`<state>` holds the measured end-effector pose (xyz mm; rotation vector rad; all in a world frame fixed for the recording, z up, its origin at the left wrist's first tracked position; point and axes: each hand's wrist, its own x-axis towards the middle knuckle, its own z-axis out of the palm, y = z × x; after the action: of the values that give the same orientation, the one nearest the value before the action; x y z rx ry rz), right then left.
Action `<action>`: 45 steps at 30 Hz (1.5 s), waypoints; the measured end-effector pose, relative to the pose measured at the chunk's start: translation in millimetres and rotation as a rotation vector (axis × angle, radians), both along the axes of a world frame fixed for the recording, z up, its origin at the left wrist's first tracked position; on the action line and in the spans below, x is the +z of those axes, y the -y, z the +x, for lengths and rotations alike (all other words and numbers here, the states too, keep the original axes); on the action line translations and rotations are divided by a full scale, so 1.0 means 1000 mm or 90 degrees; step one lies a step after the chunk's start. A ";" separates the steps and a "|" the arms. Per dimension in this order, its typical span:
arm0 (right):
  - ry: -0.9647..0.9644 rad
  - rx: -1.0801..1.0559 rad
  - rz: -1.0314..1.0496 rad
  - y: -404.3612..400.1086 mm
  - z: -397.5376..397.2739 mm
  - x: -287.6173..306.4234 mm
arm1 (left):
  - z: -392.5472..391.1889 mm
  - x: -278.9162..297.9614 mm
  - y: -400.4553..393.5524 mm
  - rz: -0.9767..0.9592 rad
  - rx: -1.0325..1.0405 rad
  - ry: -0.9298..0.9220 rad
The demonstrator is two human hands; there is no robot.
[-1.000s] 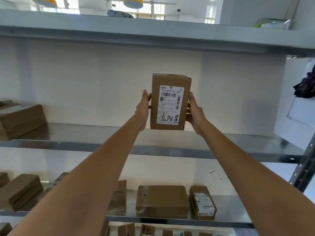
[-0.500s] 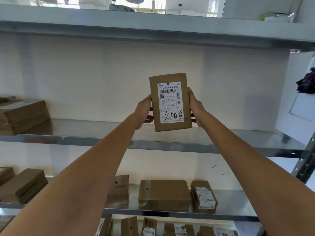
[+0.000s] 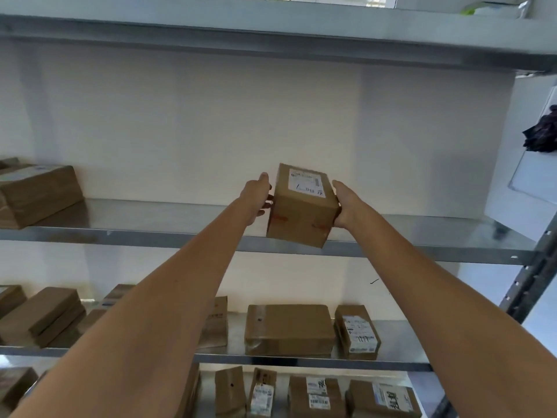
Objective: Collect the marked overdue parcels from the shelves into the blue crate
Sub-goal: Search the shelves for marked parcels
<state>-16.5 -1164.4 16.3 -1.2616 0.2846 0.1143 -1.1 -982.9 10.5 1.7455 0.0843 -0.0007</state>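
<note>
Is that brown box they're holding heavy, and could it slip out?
Probably light: the box hangs in the air between the left hand and right hand, held at arm's reach. It looks stiff, with straight edges. Its taped sides may be a bit slippery, so squeezing from both sides helps.

Two hands — one held parcel — three metal shelves visible.

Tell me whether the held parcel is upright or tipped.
Tipped: the parcel leans back, label facing up, held between left hand and right hand.
</note>
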 end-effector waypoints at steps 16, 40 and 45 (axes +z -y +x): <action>0.111 0.027 -0.037 -0.006 0.011 -0.026 | 0.010 -0.023 0.012 0.002 -0.001 -0.001; 0.390 -0.346 -0.763 0.094 -0.076 -0.223 | -0.099 -0.240 0.106 0.181 -0.097 0.295; 0.280 -0.283 -0.787 0.118 -0.073 -0.258 | -0.083 -0.260 0.130 0.192 -0.115 0.155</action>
<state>-89.3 -1282.6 -241.4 -2.3426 0.2396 -0.8336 -83.8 -1113.1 -249.2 2.0345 -0.2640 0.0972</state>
